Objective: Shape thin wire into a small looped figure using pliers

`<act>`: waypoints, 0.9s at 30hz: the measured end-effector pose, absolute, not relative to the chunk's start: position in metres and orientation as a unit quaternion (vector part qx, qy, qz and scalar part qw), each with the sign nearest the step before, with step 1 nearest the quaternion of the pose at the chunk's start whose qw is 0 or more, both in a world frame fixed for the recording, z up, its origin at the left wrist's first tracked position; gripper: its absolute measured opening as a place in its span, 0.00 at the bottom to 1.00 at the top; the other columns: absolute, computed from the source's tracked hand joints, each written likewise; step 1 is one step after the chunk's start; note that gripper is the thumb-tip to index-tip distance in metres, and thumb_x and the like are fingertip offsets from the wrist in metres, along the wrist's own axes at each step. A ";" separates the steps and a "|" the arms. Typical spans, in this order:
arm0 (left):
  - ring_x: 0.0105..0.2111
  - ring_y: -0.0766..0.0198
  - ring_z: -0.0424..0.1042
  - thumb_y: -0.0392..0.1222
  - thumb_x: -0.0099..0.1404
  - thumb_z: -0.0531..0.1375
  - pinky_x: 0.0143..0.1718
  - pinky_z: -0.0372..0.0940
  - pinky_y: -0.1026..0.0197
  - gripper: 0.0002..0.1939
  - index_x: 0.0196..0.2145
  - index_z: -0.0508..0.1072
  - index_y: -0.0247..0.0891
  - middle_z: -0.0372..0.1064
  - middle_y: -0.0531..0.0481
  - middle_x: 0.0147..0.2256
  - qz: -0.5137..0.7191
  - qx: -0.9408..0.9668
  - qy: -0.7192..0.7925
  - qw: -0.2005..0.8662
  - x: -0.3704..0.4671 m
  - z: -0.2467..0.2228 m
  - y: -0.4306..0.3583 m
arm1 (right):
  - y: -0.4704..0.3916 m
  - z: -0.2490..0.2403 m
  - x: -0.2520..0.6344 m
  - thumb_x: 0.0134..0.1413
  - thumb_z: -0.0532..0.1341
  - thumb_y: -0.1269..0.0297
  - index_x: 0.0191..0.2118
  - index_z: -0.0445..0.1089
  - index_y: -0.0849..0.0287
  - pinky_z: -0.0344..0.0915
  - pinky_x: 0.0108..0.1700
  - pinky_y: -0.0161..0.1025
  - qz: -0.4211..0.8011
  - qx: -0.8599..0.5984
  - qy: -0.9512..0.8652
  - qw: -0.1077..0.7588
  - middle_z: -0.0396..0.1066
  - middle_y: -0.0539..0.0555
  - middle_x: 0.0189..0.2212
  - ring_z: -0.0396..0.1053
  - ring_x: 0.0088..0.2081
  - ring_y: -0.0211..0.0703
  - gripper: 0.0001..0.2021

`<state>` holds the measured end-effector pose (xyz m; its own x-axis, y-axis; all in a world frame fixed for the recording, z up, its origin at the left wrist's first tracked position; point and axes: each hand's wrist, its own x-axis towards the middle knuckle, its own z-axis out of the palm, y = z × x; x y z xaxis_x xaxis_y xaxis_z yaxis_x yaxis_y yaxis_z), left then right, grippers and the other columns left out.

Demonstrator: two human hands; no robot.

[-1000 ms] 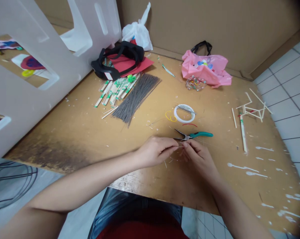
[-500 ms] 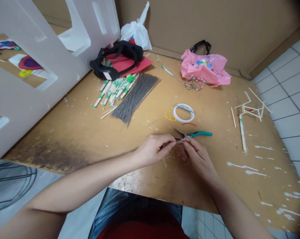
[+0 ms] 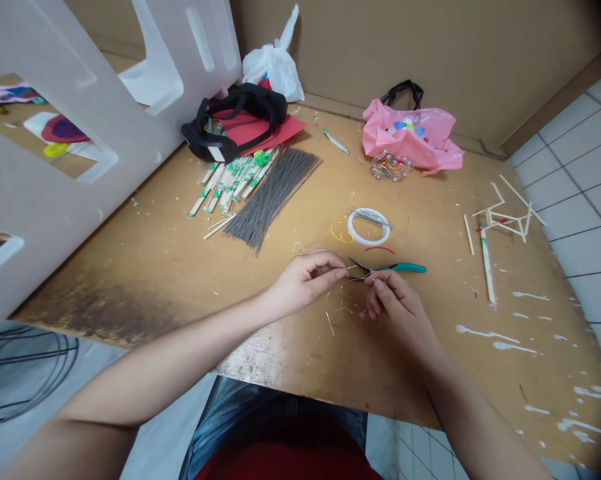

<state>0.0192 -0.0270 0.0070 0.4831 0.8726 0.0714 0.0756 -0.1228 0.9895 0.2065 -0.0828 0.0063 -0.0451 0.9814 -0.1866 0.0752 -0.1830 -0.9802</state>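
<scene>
Over the front middle of the table, my left hand (image 3: 313, 280) pinches a thin wire (image 3: 352, 267) between thumb and forefinger. My right hand (image 3: 393, 293), a short way to the right, has its fingertips closed on fine wire too; whether it is the same piece I cannot tell. Just beyond the hands lie pliers (image 3: 404, 267) with teal handles and dark jaws, spread apart and partly hidden by my right fingers. Loose thin wire (image 3: 329, 323) lies on the table below my hands. A white ring (image 3: 351, 230) with short grey wires on it sits farther back.
A bundle of grey wires (image 3: 275, 200) lies left of centre beside wrapped chopsticks (image 3: 220, 187) and a black headset (image 3: 200, 137). A pink bag (image 3: 380, 133) stands at the back. A joined stick frame (image 3: 510, 217) is on the right. A white plastic panel (image 3: 145, 127) borders the left.
My left hand has moved slightly up and left, away from my right hand. The fingertips, nearly touching before, are now farther apart. The pliers stay in place.
</scene>
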 end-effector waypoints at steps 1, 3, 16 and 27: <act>0.26 0.70 0.63 0.44 0.62 0.58 0.28 0.58 0.66 0.10 0.31 0.72 0.34 0.66 0.51 0.28 0.352 0.654 0.360 0.565 0.019 0.007 -0.027 | -0.083 0.006 0.207 0.57 0.56 0.52 0.36 0.62 0.54 0.67 0.27 0.39 0.543 -0.546 -0.482 0.418 0.55 0.42 0.16 0.57 0.19 0.35 0.11; 0.25 0.70 0.62 0.45 0.62 0.57 0.26 0.58 0.66 0.11 0.31 0.71 0.33 0.66 0.52 0.26 0.333 0.639 0.361 0.593 0.020 0.006 -0.027 | -0.082 0.006 0.207 0.57 0.56 0.52 0.36 0.62 0.54 0.67 0.27 0.39 0.547 -0.544 -0.482 0.416 0.55 0.42 0.16 0.57 0.19 0.35 0.11; 0.21 0.74 0.62 0.43 0.60 0.59 0.21 0.57 0.69 0.11 0.36 0.67 0.32 0.65 0.55 0.24 0.288 0.548 0.364 0.696 0.023 -0.007 -0.021 | -0.080 0.002 0.212 0.56 0.56 0.52 0.36 0.62 0.56 0.65 0.24 0.37 0.559 -0.550 -0.466 0.410 0.55 0.41 0.15 0.57 0.18 0.34 0.12; 0.20 0.73 0.66 0.41 0.61 0.60 0.21 0.61 0.69 0.15 0.43 0.65 0.32 0.68 0.53 0.26 0.309 0.496 0.362 0.726 0.023 -0.010 -0.018 | -0.078 0.001 0.214 0.54 0.60 0.54 0.34 0.64 0.55 0.68 0.25 0.37 0.595 -0.549 -0.392 0.436 0.57 0.41 0.15 0.58 0.18 0.34 0.10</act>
<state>0.0225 -0.0179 -0.0099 0.5471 0.8081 -0.2182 -0.0906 0.3163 0.9443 0.2138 -0.0779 0.0009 -0.0163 0.9500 -0.3118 -0.0876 -0.3120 -0.9460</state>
